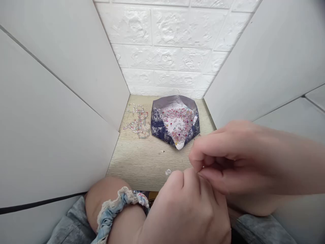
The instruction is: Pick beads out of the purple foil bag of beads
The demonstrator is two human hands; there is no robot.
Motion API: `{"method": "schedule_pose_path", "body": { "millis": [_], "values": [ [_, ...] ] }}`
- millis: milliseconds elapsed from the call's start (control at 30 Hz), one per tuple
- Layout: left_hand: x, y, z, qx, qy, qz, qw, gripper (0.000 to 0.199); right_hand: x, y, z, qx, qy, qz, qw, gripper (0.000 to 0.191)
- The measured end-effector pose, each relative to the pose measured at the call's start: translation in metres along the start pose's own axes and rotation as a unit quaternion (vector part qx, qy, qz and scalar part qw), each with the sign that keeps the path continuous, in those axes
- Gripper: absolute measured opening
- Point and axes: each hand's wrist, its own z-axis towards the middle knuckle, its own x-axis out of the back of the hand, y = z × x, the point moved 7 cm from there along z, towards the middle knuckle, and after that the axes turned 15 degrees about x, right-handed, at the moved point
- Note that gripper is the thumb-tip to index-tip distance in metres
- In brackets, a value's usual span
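We cannot see what the pinched fingertips of our right hand [243,159] hold, our left hand [188,210] cut off by the lower edge, its fingertips curled under, beads in the paper tray [175,123] too small to tell apart, strands [138,123] beside it blurred

We sit at a small craft booth: white panels [50,112] left and right, faux-brick wall [165,44] far, wooden table [142,159] with beads [177,125].
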Motion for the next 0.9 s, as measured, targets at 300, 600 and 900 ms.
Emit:
{"method": "schedule_pose_path", "body": {
  "millis": [300, 600, 900],
  "values": [
    [-0.002, 0.003, -0.004, -0.026, -0.034, -0.015, 0.999, 0.021, 0.014, -0.001, 0.002, 0.019, 0.109, -0.011, 0.994, 0.013],
    [-0.042, -0.026, 0.031, 0.028, -0.212, -0.142, 0.967, 0.025, 0.023, 0.07, 0.003, -0.132, 0.339, -0.085, 0.928, 0.023],
    [-0.132, -0.132, 0.061, 0.286, -0.242, -0.403, 0.835, 0.02, -0.026, 0.173, 0.009, -0.171, 0.461, -0.083, 0.867, 0.021]
  ]
}}
